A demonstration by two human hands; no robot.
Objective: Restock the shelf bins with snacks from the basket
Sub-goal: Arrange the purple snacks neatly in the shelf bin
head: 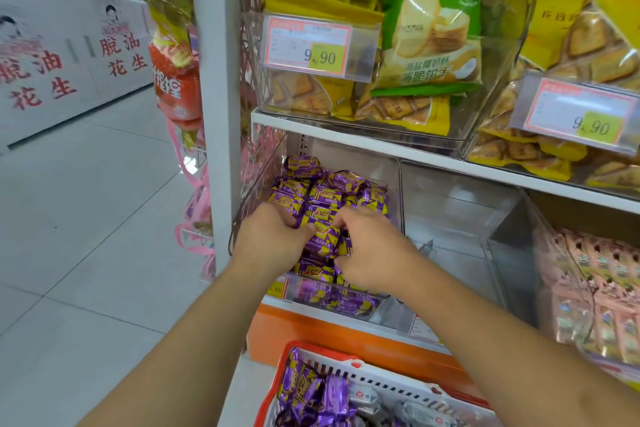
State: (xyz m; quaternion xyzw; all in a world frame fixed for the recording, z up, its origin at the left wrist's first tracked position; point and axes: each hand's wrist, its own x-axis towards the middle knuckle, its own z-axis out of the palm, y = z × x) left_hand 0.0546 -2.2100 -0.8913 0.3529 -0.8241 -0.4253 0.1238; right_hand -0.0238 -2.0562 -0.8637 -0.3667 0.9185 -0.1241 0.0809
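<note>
White shelf (433,158) over grey tiled floor (86,236): both hands, left (273,239) and right (374,250), grasping purple snacks (322,198) in corner bin (346,298) (clear-walled), red basket (346,366) below, biscuit bags (429,28) above.

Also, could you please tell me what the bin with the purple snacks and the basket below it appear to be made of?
The bin looks like clear glossy plastic, probably acrylic: the purple snacks show through its walls. The basket looks like moulded plastic, red rim, white slotted wall, with a slight sheen.

Clear bin (460,218) right of purple snacks (332,198) open; shelf (415,149) overhead limits reach.
</note>
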